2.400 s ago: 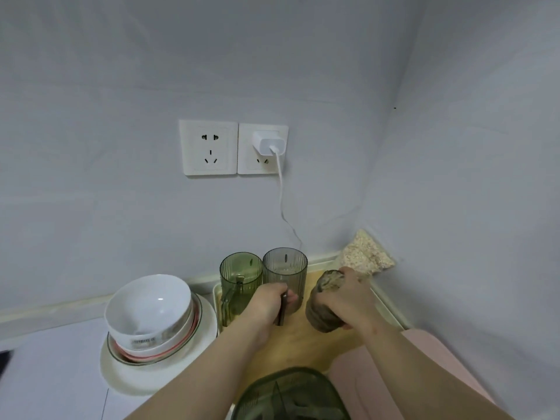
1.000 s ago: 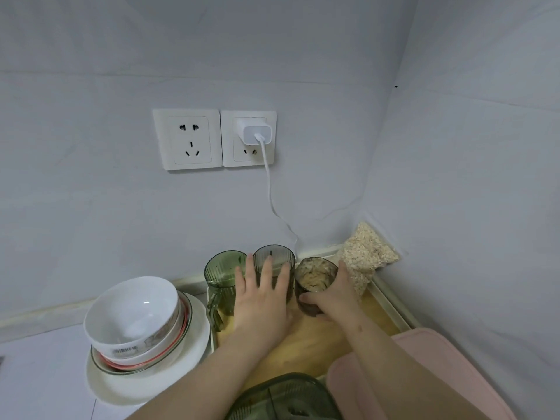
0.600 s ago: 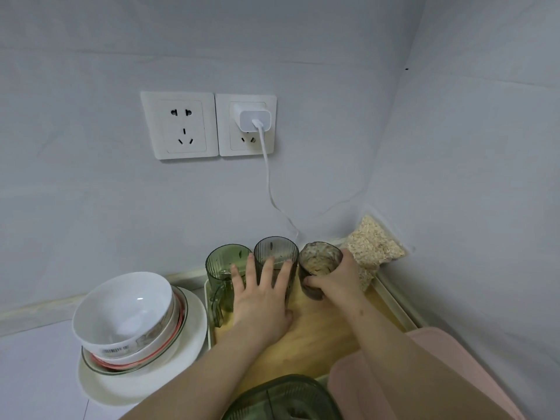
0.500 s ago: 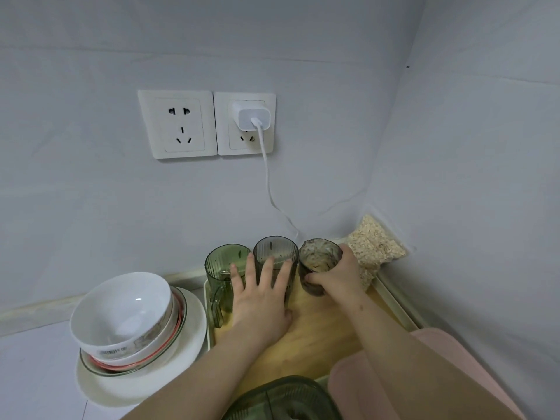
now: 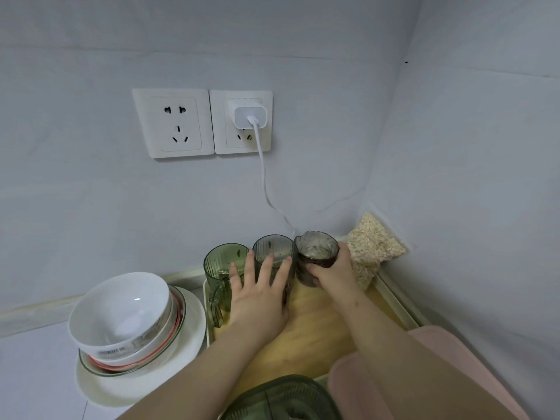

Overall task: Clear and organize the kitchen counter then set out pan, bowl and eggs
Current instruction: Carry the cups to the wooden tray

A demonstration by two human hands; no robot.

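Corner of a white bench [image 5: 33, 374], shut in by the back wall [image 5: 91, 207] and the right wall [image 5: 485, 177].

Nearest the lower edge, a green lidded box [image 5: 281, 398] and a pink mat [image 5: 454, 374] are seen, both cut off by the frame.

Beyond them a wooden tray [image 5: 315, 328] is laid along the right wall. Drinkware is gathered at its far end, judged so that open bench is freed.

The left hand [image 5: 260, 301] is stretched over the tray, fingers straight and spread. Its tips are pressed against the green mug [image 5: 221, 268] and the grey cup [image 5: 272, 251]; nothing is gripped. The two are judged to be steadied this way so that neither is knocked as a third is set alongside.

The right hand [image 5: 331, 275] is wrapped round the brown cup [image 5: 316, 253], which is held upright and touching the grey cup. Whether its base is down on the tray cannot be told. A tidy row of three is judged to be the aim.

Left of the tray, the bowl [image 5: 121, 310] is stacked on other dishes over a wide plate [image 5: 136, 389], not yet set out. Pan and eggs are not in view.

Beside the brown cup, a bag of oats [image 5: 372, 247] is wedged into the corner.

Higher on the back wall, two sockets [image 5: 172, 122] are noted. A charger [image 5: 248, 116] is plugged into the right one, with its cable [image 5: 263, 183] dropped behind the cups.
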